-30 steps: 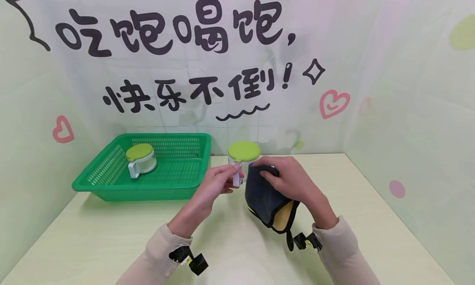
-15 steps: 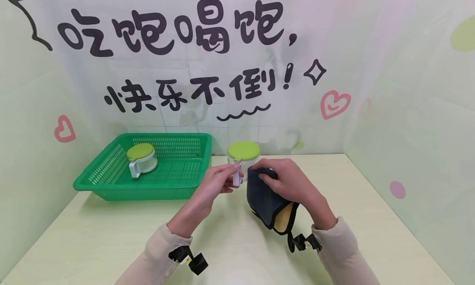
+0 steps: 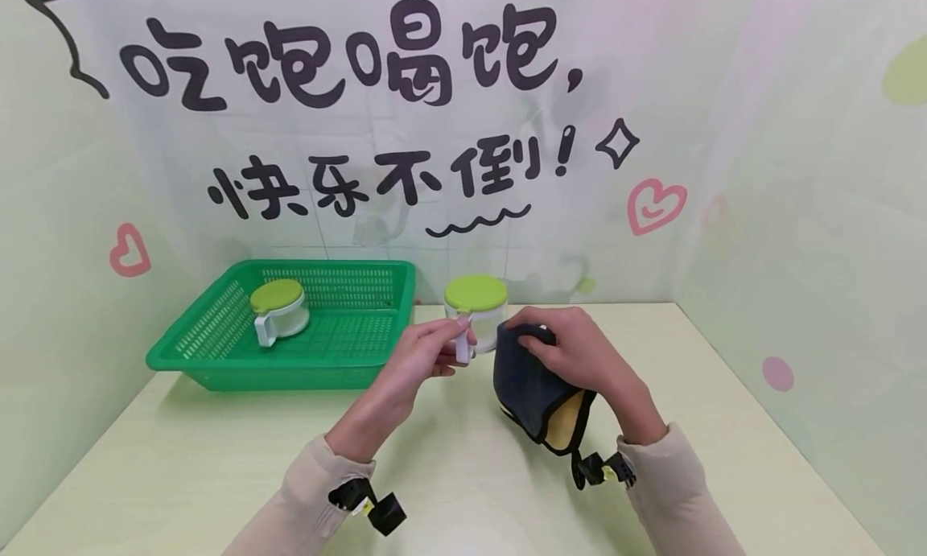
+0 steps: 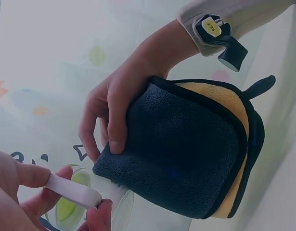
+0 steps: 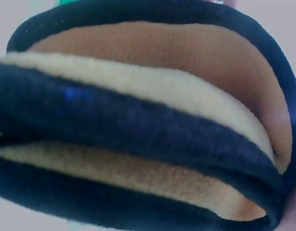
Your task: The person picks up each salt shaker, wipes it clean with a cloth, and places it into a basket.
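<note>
In the head view my left hand [image 3: 422, 348] grips the white handle of a clear jar [image 3: 475, 294] with a lime-green lid. The left wrist view shows the handle [image 4: 73, 190] between thumb and fingers. My right hand [image 3: 575, 348] pinches a folded cleaning cloth [image 3: 529, 385] by its upper part, just right of the jar. The cloth is dark blue outside and yellow inside, with black edging and a hanging loop. Its folded layers [image 5: 138, 115] fill the right wrist view, which hides the fingers. Whether cloth and jar touch is hard to tell.
A green plastic basket [image 3: 290, 376] stands at the back left of the pale table [image 3: 449, 492]. Inside it sits a similar jar [image 3: 280, 306] with a green lid and white handle. A printed curtain [image 3: 348, 242] closes off the back and sides.
My right hand has moved slightly right with the cloth, so more of the jar's side shows. The left hand stays on the handle. The head view has shifted a little.
</note>
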Available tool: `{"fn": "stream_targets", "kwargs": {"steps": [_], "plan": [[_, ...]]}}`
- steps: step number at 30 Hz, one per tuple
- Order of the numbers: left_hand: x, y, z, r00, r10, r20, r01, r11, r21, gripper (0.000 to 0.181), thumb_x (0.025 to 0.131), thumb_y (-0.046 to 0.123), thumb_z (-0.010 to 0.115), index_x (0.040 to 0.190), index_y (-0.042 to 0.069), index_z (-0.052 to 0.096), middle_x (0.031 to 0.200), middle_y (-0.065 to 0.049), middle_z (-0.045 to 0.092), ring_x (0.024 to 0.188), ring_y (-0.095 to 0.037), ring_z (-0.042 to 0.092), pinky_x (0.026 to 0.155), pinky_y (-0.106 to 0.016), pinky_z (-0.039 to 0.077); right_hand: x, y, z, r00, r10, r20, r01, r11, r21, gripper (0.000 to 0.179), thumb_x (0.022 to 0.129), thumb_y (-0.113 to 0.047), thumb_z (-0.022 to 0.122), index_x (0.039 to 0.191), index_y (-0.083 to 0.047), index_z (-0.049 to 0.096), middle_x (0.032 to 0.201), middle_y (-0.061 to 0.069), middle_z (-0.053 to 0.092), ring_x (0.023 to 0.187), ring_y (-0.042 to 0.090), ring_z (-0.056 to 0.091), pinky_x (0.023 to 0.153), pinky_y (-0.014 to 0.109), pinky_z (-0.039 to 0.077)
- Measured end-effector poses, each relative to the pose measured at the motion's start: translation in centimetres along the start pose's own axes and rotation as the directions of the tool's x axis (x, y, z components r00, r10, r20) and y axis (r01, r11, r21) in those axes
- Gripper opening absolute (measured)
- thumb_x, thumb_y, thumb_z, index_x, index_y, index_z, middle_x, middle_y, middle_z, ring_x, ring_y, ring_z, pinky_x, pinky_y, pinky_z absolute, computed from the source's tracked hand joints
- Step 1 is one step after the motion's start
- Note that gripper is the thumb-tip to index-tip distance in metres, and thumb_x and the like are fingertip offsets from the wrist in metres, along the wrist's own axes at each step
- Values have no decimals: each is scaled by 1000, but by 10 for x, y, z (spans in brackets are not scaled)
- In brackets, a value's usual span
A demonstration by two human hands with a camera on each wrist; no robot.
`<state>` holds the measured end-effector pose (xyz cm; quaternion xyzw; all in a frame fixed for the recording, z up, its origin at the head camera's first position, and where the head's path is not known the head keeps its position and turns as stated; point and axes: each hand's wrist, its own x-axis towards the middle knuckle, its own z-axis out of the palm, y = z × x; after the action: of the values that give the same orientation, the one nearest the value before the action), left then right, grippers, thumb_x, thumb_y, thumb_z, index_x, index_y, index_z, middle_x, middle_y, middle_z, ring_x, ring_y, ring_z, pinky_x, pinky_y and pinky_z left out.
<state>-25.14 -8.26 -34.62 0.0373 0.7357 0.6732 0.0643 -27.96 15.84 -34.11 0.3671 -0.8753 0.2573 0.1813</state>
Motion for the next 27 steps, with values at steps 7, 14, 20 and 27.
{"fn": "stream_targets", "kwargs": {"steps": [7, 14, 20, 27], "plan": [[-1, -1, 3, 1000, -2, 10, 2, 1000, -3, 36, 104, 38, 57, 100, 6, 72, 88, -2, 67, 83, -17, 63, 79, -30, 52, 0, -5, -2, 999, -20, -42, 21, 1000, 22, 22, 93, -9, 73, 114, -16, 76, 112, 0, 78, 108, 16, 73, 96, 41, 57], [-1, -2, 2, 1000, -1, -2, 1, 1000, 7, 35, 104, 37, 56, 97, 6, 71, 88, -2, 67, 82, -17, 62, 77, -28, 51, 1, -9, 2, 994, -46, -99, 48, 999, 14, 19, 93, -15, 77, 111, -15, 78, 107, -1, 79, 103, 14, 74, 92, 39, 59], [0, -1, 3, 1000, 5, -3, -5, 1000, 9, 33, 104, 35, 57, 93, 7, 71, 84, -1, 66, 79, -16, 61, 77, -29, 51, -1, 0, 0, 986, 17, -167, -26, 998, -54, 17, 90, -16, 80, 106, -17, 79, 102, 0, 80, 93, 15, 74, 82, 40, 59], [0, 1, 4, 1000, -14, -4, 14, 1000, 23, 32, 103, 35, 57, 90, 8, 70, 84, -1, 67, 78, -15, 61, 75, -27, 51, -2, 8, -3, 981, 53, -185, -65, 996, -58, 15, 89, -15, 80, 105, -15, 79, 102, 1, 80, 92, 17, 74, 83, 40, 58]]}}
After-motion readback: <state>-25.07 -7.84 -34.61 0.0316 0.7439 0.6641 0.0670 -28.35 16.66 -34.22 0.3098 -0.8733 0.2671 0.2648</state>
